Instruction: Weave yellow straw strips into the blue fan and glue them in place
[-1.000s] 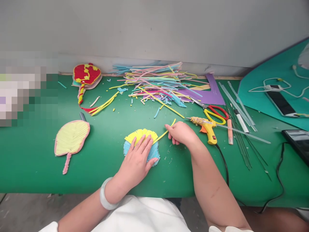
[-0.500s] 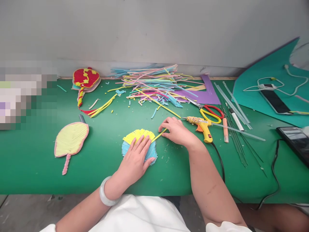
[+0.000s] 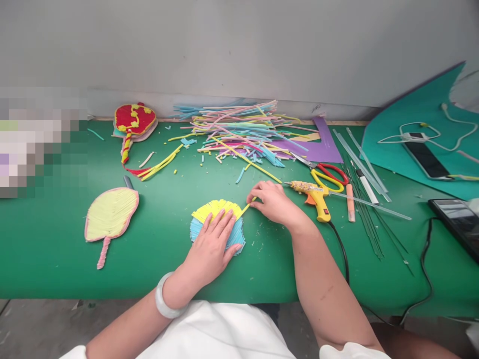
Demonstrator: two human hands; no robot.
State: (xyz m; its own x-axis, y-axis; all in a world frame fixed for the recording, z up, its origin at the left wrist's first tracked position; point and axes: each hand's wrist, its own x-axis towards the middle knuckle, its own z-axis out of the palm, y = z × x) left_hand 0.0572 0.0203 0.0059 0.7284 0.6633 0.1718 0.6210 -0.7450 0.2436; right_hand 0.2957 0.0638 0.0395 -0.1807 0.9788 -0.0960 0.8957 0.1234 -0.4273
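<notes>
My left hand (image 3: 213, 244) lies flat with fingers spread on a small fan-shaped piece (image 3: 235, 238), blue below and yellow along its upper edge. My right hand (image 3: 275, 202) rests just to its right, fingers pinched on a thin yellow straw strip (image 3: 247, 206) that runs to the yellow edge of the piece. A white bangle sits on my left wrist.
A heap of coloured straws (image 3: 239, 132) lies at the back, with purple paper (image 3: 325, 144) beside it. A yellow glue gun (image 3: 316, 195), red-and-yellow scissors (image 3: 329, 174), glue sticks and pens lie right. Two finished fans (image 3: 110, 214) (image 3: 133, 119) lie left. Phones (image 3: 426, 157) sit far right.
My right hand has slid left toward the fan-shaped piece along the yellow strip, so less of the strip shows. My left hand stays pressed on the piece.
</notes>
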